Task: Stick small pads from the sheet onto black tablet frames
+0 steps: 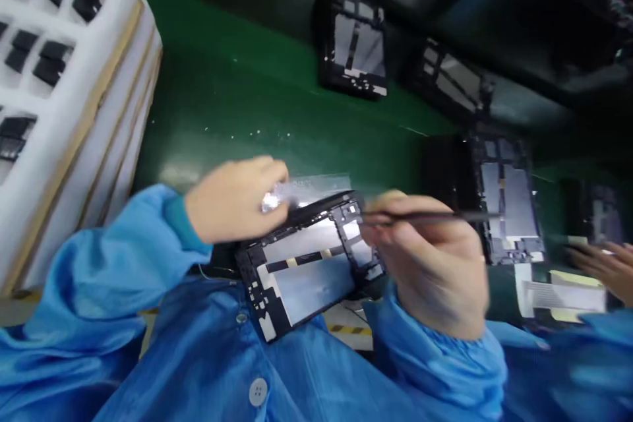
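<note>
Now both hands (237, 201) (430, 264) grip a tablet frame (306, 264) (thin tool (430, 216) in right).

Your right hand (435, 264) is smeared by motion, so you cannot tell how its fingers pinch the thin dark tool (430, 216). Your left hand (232, 198) covers the near corner of the tablet frame (306, 260). The foam trays (54, 79) run off the left edge. A co-worker's hand (606, 267) is cut by the right edge.
</note>
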{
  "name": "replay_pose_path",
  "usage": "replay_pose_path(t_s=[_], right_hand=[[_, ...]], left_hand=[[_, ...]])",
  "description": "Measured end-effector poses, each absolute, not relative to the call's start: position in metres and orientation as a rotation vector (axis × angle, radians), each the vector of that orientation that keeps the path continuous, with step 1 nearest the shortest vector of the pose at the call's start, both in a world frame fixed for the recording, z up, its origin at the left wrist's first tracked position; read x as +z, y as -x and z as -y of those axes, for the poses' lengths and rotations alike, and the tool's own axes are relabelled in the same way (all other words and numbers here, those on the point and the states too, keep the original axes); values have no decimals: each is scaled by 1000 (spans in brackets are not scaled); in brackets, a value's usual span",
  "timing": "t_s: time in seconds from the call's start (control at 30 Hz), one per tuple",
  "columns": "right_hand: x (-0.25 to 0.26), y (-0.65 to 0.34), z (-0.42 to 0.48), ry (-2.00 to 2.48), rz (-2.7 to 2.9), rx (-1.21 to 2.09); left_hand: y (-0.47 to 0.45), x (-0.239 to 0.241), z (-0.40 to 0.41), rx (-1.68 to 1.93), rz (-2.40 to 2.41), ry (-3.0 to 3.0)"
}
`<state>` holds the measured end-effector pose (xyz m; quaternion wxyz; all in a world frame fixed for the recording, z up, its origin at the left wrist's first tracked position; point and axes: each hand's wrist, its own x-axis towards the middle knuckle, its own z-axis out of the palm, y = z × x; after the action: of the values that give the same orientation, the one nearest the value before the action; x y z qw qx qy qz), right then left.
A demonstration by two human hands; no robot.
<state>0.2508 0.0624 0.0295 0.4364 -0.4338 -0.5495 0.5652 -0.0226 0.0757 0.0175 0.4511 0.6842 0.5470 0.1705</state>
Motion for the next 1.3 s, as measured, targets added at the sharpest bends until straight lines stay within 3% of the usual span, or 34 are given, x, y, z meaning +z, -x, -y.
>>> replay_pose_path(t_s=[0.2,0.3,0.7,0.83,0.97,1.07,1.3], right_hand=[[-22,-186,-116,975,2119,1379],[-41,-185,-122,900,2245,1390],[-37,-186,-125,930,2246,1434],[-19,-196,-99,1125,1855,1585],[-15,-202,-22,1410,1449,1290],[-30,-196,22,1376,1406,1125],[-47,-183,25,1239,1589,999]], left_hand=[[53,4,-109,103,-1370,-1847],[50,-14,-111,5,-1344,-1842],[51,-16,-112,-123,-1363,-1832],[48,-19,-110,-66,-1382,-1863],[46,-19,-110,-76,-1421,-1876],[45,-16,-112,-107,-1408,-1844],[42,-11,-113,-167,-1439,-1827]])
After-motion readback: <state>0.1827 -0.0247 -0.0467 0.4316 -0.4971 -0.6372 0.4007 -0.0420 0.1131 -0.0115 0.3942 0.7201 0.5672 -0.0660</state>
